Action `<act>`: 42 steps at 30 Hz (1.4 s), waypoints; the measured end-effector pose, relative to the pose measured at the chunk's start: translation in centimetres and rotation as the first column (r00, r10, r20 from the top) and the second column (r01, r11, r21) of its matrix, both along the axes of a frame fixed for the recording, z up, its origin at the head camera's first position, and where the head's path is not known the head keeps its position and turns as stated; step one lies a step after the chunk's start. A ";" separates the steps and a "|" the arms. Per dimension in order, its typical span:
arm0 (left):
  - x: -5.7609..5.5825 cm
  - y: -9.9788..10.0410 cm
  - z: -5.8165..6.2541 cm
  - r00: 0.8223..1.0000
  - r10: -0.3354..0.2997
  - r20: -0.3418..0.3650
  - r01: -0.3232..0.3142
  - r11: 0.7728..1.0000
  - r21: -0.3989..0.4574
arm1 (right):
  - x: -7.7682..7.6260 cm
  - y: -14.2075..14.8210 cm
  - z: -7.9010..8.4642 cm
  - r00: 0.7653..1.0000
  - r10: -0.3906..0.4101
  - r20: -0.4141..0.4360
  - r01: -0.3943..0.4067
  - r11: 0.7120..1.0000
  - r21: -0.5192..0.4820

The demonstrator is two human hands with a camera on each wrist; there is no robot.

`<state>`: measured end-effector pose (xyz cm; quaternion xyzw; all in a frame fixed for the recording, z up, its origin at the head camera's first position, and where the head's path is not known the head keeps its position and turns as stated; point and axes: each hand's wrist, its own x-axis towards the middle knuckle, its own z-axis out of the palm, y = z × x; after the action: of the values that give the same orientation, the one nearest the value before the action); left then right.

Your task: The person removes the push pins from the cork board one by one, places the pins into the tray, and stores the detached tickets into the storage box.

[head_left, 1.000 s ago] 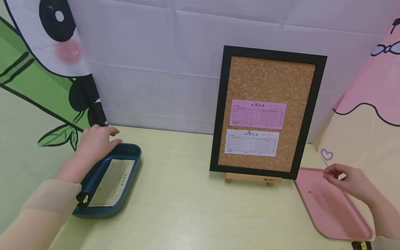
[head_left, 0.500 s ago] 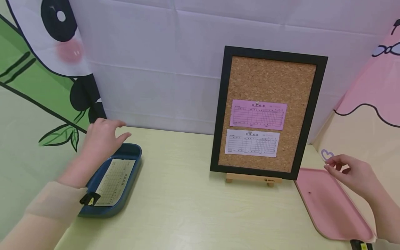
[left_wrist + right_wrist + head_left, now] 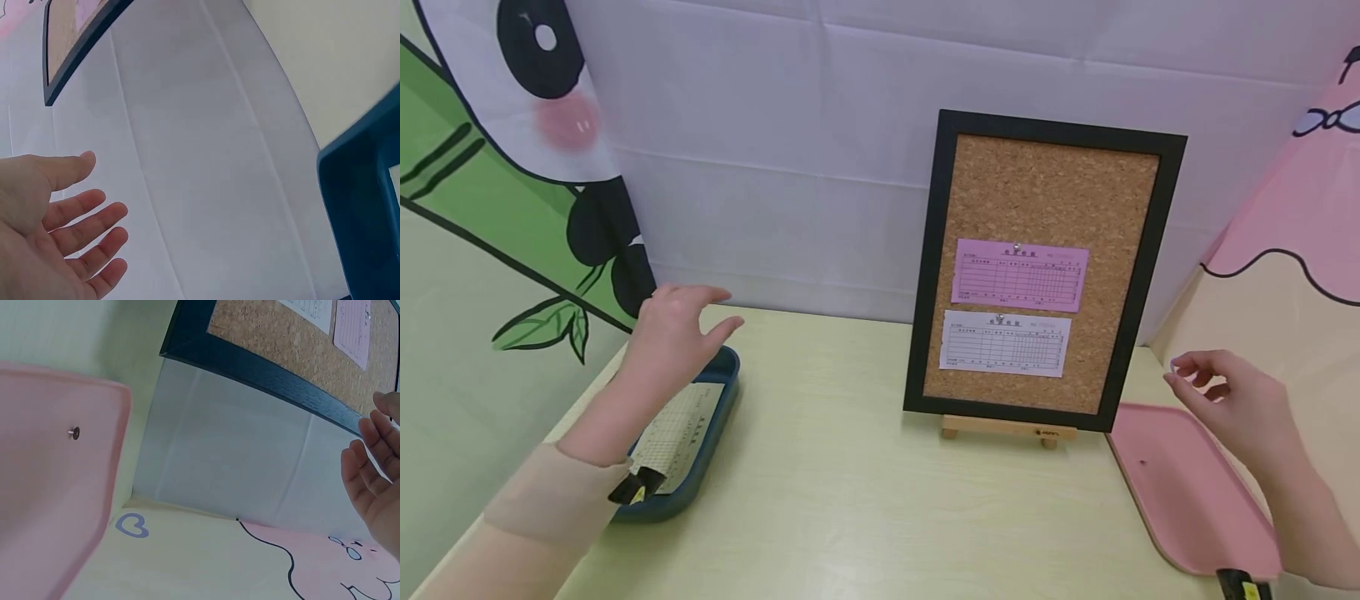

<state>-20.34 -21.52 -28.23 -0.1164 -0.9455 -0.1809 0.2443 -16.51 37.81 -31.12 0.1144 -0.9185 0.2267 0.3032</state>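
My left hand (image 3: 677,333) hovers above the far end of a blue tray (image 3: 707,450), thumb and fingers apart and holding nothing. A printed slip (image 3: 681,429) lies in that tray, partly hidden by my forearm. My right hand (image 3: 1243,400) is raised above the far side of a pink tray (image 3: 1198,492). Its fingers are loosely bent, thumb and index tips close together, with nothing clearly seen between them. One pushpin (image 3: 74,432) lies in the pink tray. On a black-framed corkboard (image 3: 1052,187), a pink slip (image 3: 1018,275) hangs above a white slip (image 3: 1004,346), each pinned at its top.
The corkboard leans on a small wooden stand (image 3: 1007,427) on the pale table (image 3: 850,500). A white cloth backdrop (image 3: 775,167) rises behind it. Printed cartoon panels flank the table at left and right.
My left hand has shifted right across the blue tray's far end, its thumb and fingers opening wider. My right hand has risen from the pink tray, slightly leftward. Slips and pushpin have stayed put.
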 end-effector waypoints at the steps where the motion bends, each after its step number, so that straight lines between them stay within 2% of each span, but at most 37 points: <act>1: 0.1 0.2 0.0 1.000 -0.007 -0.011 0.007 1.000 0.005 | 0.0 -0.3 0.1 1.000 0.006 -0.025 -0.006 1.000 -0.018; 4: 0.1 0.8 -0.1 0.998 -0.032 -0.059 0.033 0.999 0.012 | -0.1 -1.3 0.3 0.996 0.016 -0.088 -0.021 0.998 -0.053; 10: 0.2 2.0 -0.6 0.989 -0.076 -0.127 0.084 0.994 0.065 | -0.3 -3.4 0.8 0.988 0.027 -0.155 -0.044 0.993 -0.110; 18: 0.3 3.9 -1.1 0.971 -0.119 -0.207 0.157 0.972 0.176 | -1.3 -5.8 1.0 0.969 0.049 -0.241 -0.100 0.974 -0.204; 24: 0.5 6.0 -1.3 0.970 -0.139 -0.201 0.193 0.940 0.282 | -2.1 -7.8 1.1 0.971 0.044 -0.233 -0.103 0.964 -0.246; 27: 0.4 6.8 -1.6 0.970 -0.155 -0.189 0.208 0.929 0.307 | -2.6 -8.4 1.1 0.974 0.043 -0.221 -0.094 0.970 -0.226; 36: 0.3 9.2 -2.1 0.972 -0.196 -0.131 0.232 0.896 0.379 | -4.2 -10.3 1.1 0.969 0.094 -0.228 -0.141 0.970 -0.197; 42: -0.4 10.9 -2.8 0.964 -0.242 -0.112 0.266 0.865 0.425 | -5.2 -11.1 1.2 0.968 0.127 -0.217 -0.169 0.968 -0.188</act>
<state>-20.74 -10.59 -31.07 -0.1869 -0.8503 -0.4153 0.2639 -21.68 26.67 -29.90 0.1734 -0.8432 0.3294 0.3878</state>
